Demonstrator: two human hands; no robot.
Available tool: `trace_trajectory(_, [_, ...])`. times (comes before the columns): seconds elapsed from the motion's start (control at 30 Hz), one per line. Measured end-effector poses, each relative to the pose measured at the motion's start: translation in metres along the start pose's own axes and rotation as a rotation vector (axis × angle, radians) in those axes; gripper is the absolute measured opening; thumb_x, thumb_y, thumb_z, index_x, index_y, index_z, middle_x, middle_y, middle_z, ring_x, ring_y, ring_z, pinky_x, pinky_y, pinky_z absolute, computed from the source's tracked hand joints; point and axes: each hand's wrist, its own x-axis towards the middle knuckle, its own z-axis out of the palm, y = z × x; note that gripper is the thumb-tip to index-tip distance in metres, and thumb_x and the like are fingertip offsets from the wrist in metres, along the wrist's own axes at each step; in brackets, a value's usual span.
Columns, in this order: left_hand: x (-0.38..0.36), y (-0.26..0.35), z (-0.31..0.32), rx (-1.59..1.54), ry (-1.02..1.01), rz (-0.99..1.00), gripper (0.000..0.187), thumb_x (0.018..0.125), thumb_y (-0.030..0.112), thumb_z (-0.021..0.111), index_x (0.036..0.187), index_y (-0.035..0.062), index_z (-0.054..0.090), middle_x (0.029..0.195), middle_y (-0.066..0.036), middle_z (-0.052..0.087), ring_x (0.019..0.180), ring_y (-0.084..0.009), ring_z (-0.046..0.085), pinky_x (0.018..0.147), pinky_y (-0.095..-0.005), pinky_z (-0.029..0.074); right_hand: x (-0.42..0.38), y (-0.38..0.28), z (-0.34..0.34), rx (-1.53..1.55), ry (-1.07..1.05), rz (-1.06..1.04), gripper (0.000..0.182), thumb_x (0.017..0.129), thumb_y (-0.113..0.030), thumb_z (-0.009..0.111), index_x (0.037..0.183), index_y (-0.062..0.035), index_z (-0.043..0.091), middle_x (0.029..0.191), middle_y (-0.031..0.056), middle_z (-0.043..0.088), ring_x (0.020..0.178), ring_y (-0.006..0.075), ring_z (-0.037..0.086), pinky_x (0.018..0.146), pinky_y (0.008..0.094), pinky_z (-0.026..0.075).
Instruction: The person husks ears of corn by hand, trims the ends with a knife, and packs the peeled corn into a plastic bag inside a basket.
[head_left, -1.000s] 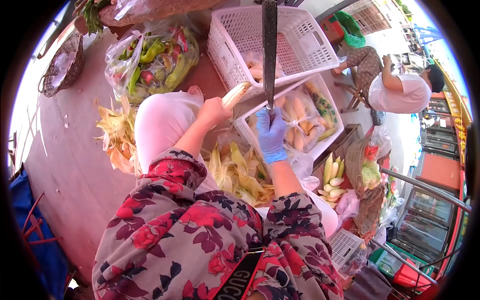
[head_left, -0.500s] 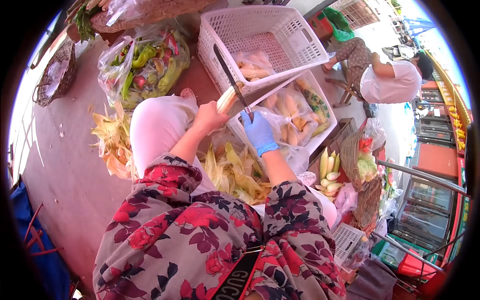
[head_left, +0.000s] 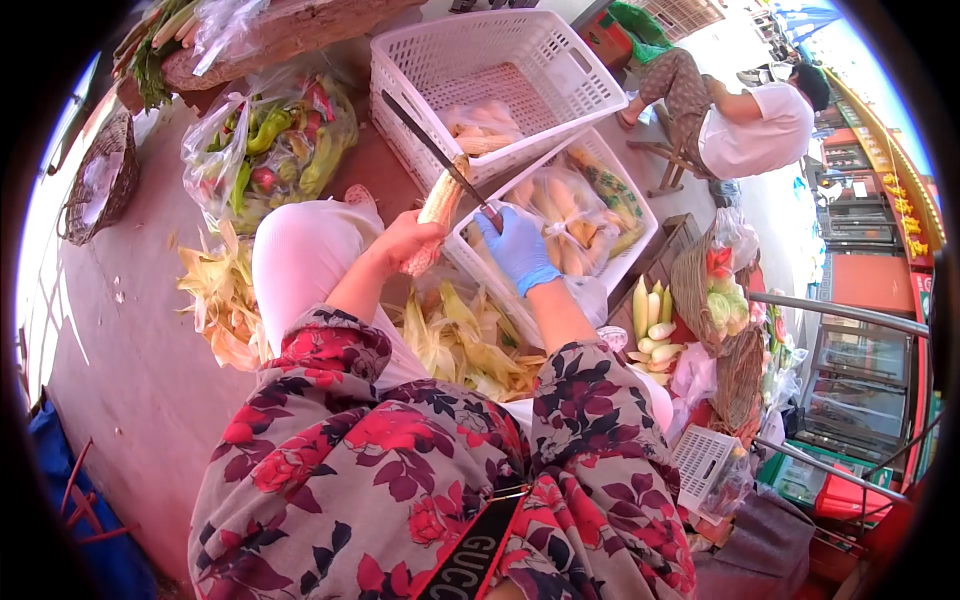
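My bare left hand is closed around a husked corn cob, which tilts up and away from me; its lower end shows below my fingers. In my right hand, covered by a blue glove, is the handle of a long dark-bladed knife. The blade points up and left and crosses the cob near its far end, apparently touching it. Loose corn husks lie below my hands, between my legs. Just beyond the hands, a white crate holds bagged corn cobs.
A second white crate with a few bagged cobs stands farther off. To the left are a bag of peppers, another husk pile and a wicker basket. Peeled corn lies right. A seated person is beyond.
The cob has turned more upright, and its lower end now shows beneath my left hand. The knife still crosses its far end. The whole view has shifted slightly.
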Motion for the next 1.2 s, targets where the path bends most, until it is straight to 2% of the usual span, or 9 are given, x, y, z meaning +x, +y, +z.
trace_trajectory(0.23, [0.005,0.012,0.018,-0.074,-0.204,0.018,0.021,0.074,0.011,0.060,0.089,-0.0007,0.051,0.071,-0.006,0.054,0.053,-0.0131,0.054,0.048,-0.0261,0.046,-0.005,0.010,-0.078,0.386,-0.263,0.318,0.040,0.085,-0.041,0.060,0.078,-0.0021,0.059,0.059,0.0033,0.052,0.052,0.0095,0.044,0.050,0.0264,0.039])
trace_trajectory(0.33, [0.016,0.002,0.023,-0.069,-0.176,-0.002,0.020,0.075,0.011,0.059,0.090,-0.0003,0.052,0.072,-0.007,0.054,0.055,-0.0134,0.054,0.050,-0.0259,0.046,-0.016,0.028,-0.140,0.690,-0.063,0.304,0.035,0.087,-0.039,0.059,0.079,-0.0048,0.058,0.060,-0.0020,0.051,0.045,0.0031,0.041,0.040,0.0203,0.032])
trace_trajectory(0.4, [0.020,-0.002,0.029,-0.024,-0.226,0.038,0.022,0.075,0.014,0.060,0.091,0.0002,0.053,0.073,-0.006,0.055,0.056,-0.0133,0.055,0.051,-0.0262,0.047,-0.030,0.051,-0.192,0.588,0.050,0.383,0.035,0.086,-0.039,0.060,0.080,-0.0046,0.057,0.056,-0.0024,0.048,0.044,0.0028,0.041,0.038,0.0206,0.031])
trace_trajectory(0.47, [0.022,-0.005,0.038,-0.028,-0.251,0.040,0.023,0.076,0.015,0.061,0.092,0.0001,0.053,0.074,-0.005,0.056,0.057,-0.0133,0.056,0.052,-0.0263,0.047,-0.058,0.092,-0.238,0.321,0.154,0.428,0.038,0.087,-0.040,0.058,0.076,-0.0041,0.057,0.052,-0.0027,0.046,0.044,0.0034,0.041,0.040,0.0220,0.031])
trace_trajectory(0.57, [0.022,-0.004,0.050,-0.070,-0.255,-0.013,0.026,0.076,0.015,0.061,0.095,-0.0010,0.052,0.076,-0.006,0.056,0.058,-0.0138,0.055,0.052,-0.0263,0.047,-0.128,0.164,-0.281,-0.243,0.242,0.416,0.041,0.086,-0.043,0.057,0.080,-0.0021,0.059,0.057,0.0092,0.055,0.051,0.0191,0.054,0.051,0.0318,0.043])
trace_trajectory(0.67, [0.034,-0.024,0.059,-0.064,-0.268,-0.012,0.034,0.079,0.017,0.059,0.105,-0.0011,0.047,0.079,-0.007,0.054,0.060,-0.0143,0.055,0.050,-0.0257,0.046,-0.227,0.217,-0.281,-0.394,0.296,0.680,0.040,0.085,-0.045,0.051,0.086,-0.0063,0.061,0.078,0.0201,0.063,0.075,0.0369,0.061,0.065,0.0431,0.047])
trace_trajectory(0.83, [0.057,-0.053,0.078,0.086,-0.211,-0.155,0.030,0.080,0.016,0.057,0.104,-0.0009,0.048,0.079,-0.008,0.053,0.059,-0.0156,0.055,0.050,-0.0273,0.046,-0.384,0.314,-0.178,-0.290,0.395,1.261,0.044,0.082,-0.049,0.048,0.093,-0.0092,0.063,0.082,0.0208,0.064,0.080,0.0394,0.061,0.072,0.0459,0.048])
trace_trajectory(1.07, [0.065,-0.052,0.125,0.212,-0.198,-0.218,0.030,0.079,0.014,0.055,0.104,-0.0002,0.047,0.079,-0.007,0.053,0.059,-0.0158,0.054,0.050,-0.0280,0.046,-0.413,0.368,-0.107,-0.123,0.330,1.397,0.037,0.081,-0.047,0.050,0.085,-0.0107,0.060,0.085,0.0188,0.064,0.080,0.0369,0.061,0.069,0.0452,0.047])
trace_trajectory(1.2, [0.071,-0.058,0.153,0.265,-0.196,-0.228,0.038,0.075,0.019,0.060,0.105,-0.0001,0.046,0.079,-0.007,0.053,0.058,-0.0156,0.054,0.051,-0.0274,0.046,-0.409,0.405,-0.089,-0.116,0.319,1.285,0.035,0.079,-0.043,0.056,0.087,-0.0089,0.058,0.091,0.0153,0.062,0.084,0.0351,0.059,0.072,0.0443,0.045])
